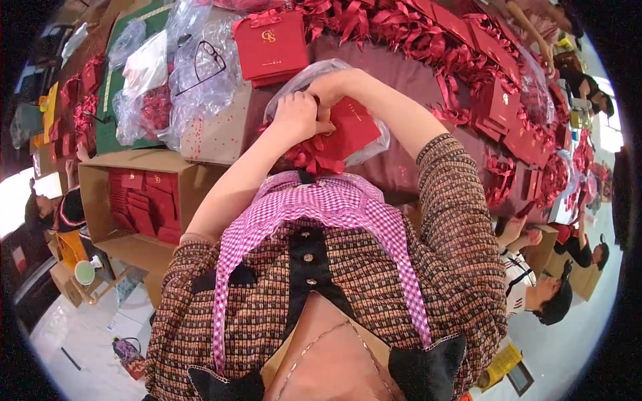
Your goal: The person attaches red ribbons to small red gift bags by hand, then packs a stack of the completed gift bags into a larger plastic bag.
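Note:
On the table in front of me lies a clear plastic bag (pixel 366 154) around red paper gift bags (pixel 358 127) with dark red satin ribbons (pixel 314 157). My left hand (pixel 297 117) is closed over the ribbon side, with its fingers curled and its thumb pointing right. Touching it from the far side, my right hand (pixel 331 87) bends in with closed fingers. What the fingertips pinch is hidden between the two hands. Just beyond them rests a neat stack of red gift bags (pixel 271 43).
Eyeglasses (pixel 207 63) lie on crumpled clear plastic (pixel 221 93) at the far left. An open cardboard box (pixel 100 204) packed with red gift bags stands at my left. Piles of ribboned bags (pixel 468 63) line the far and right table. A co-worker (pixel 542 287) sits at right.

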Demonstrator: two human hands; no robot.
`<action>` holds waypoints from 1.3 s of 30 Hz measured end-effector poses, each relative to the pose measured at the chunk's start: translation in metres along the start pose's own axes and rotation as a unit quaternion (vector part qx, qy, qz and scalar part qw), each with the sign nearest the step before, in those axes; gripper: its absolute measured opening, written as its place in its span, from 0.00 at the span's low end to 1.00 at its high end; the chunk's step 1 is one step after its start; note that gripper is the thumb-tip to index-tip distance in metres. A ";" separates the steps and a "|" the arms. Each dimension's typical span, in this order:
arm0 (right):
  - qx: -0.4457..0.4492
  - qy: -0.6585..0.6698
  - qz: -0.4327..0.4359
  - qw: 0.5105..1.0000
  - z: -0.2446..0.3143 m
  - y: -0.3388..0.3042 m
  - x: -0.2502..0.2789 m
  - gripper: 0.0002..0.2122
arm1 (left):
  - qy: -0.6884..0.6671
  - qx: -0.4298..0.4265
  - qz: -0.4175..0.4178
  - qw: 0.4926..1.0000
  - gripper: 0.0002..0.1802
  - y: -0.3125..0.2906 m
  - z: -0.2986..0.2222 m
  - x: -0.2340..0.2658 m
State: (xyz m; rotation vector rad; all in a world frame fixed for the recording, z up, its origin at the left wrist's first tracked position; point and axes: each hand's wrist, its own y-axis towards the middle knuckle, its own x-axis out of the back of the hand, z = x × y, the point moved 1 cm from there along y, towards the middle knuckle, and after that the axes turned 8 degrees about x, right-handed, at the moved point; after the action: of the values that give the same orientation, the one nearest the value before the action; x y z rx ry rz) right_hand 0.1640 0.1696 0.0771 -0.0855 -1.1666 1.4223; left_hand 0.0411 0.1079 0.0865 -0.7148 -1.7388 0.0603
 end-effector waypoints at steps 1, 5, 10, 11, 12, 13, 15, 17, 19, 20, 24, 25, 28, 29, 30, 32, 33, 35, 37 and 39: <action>0.017 0.011 -0.032 0.999 -0.002 -0.004 -0.001 0.31 | 0.005 -0.003 0.001 1.000 0.50 -0.001 -0.001 -0.011; 0.080 0.037 -0.126 0.988 -0.015 -0.014 -0.007 0.27 | -0.046 0.014 -0.064 0.997 0.67 -0.006 -0.006 -0.027; 0.090 0.036 -0.384 0.918 -0.002 -0.052 -0.031 0.10 | -0.037 0.041 -0.022 0.998 0.68 0.001 0.002 -0.035; 0.112 0.064 -0.516 0.847 0.011 -0.073 -0.042 0.06 | -0.016 0.041 -0.021 0.999 0.67 0.002 -0.001 -0.033; 0.106 0.068 -0.521 0.844 0.022 -0.089 -0.057 0.06 | -0.011 0.035 -0.016 0.999 0.67 0.003 -0.005 -0.029; 0.090 0.179 -0.598 0.776 0.032 -0.105 -0.073 0.06 | -0.001 0.048 0.003 0.999 0.66 0.003 -0.010 -0.025; 0.018 0.338 -0.702 0.627 0.053 -0.119 -0.105 0.06 | 0.000 0.065 0.001 0.998 0.64 0.003 -0.005 -0.027; -0.083 0.340 -0.773 0.529 0.058 -0.107 -0.165 0.06 | 0.012 0.058 0.008 0.998 0.64 0.007 -0.007 -0.027; -0.144 0.217 -0.802 0.538 0.072 -0.088 -0.203 0.08 | 0.033 0.051 0.014 0.998 0.64 0.010 -0.008 -0.028; -0.139 0.169 -0.806 0.549 0.073 -0.086 -0.209 0.10 | 0.036 0.052 0.024 0.998 0.64 0.014 -0.008 -0.026; -0.174 0.215 -0.785 0.555 0.073 -0.068 -0.234 0.14 | 0.039 0.041 0.065 0.996 0.65 0.021 -0.008 -0.022; -0.203 0.246 -0.739 0.593 0.073 -0.065 -0.237 0.15 | 0.036 0.044 0.075 0.996 0.66 0.024 -0.006 -0.023; -0.228 0.142 -0.616 0.741 0.085 -0.064 -0.235 0.16 | 0.004 0.026 0.073 0.997 0.67 0.028 0.001 -0.025; -0.240 0.109 -0.583 0.768 0.088 -0.065 -0.231 0.14 | 0.009 0.023 0.073 0.997 0.67 0.029 0.002 -0.026; -0.242 0.110 -0.587 0.765 0.089 -0.066 -0.232 0.14 | 0.004 0.017 0.071 0.997 0.67 0.029 0.002 -0.027; -0.214 0.040 -0.549 0.807 0.093 -0.067 -0.233 0.08 | 0.001 0.010 0.069 0.998 0.67 0.032 0.004 -0.027; -0.215 0.041 -0.551 0.805 0.093 -0.071 -0.234 0.08 | 0.012 -0.003 0.066 0.998 0.68 0.033 0.003 -0.025; -0.148 0.035 -0.523 0.839 0.093 -0.080 -0.237 0.04 | 0.024 -0.017 0.062 0.998 0.68 0.034 0.001 -0.024; -0.093 -0.051 -0.458 0.883 0.103 -0.089 -0.234 0.01 | 0.054 -0.029 0.047 0.997 0.68 0.032 -0.002 -0.021; -0.011 -0.124 -0.471 0.873 0.111 -0.097 -0.237 0.02 | 0.041 -0.022 0.055 0.997 0.68 0.033 -0.002 -0.021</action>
State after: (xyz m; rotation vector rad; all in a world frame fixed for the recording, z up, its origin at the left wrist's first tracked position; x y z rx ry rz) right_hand 0.2225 -0.1024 0.0621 0.5997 -1.1778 0.5473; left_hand 0.0597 0.1232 0.0560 -0.8337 -1.6270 0.0666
